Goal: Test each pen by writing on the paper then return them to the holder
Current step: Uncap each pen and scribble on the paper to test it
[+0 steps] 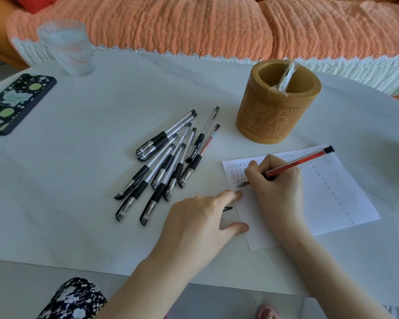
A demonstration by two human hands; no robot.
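The right hand grips one red pen, tip on the paper, whose edge the flat, relaxed left hand touches, near roughly nine capped pens and one holder containing a single wrapped item

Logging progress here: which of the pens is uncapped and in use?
The red-barrelled pen, pinched in the right hand, tip on the white paper sheet. The clear-barrelled pens lie capped in a pile to its left.
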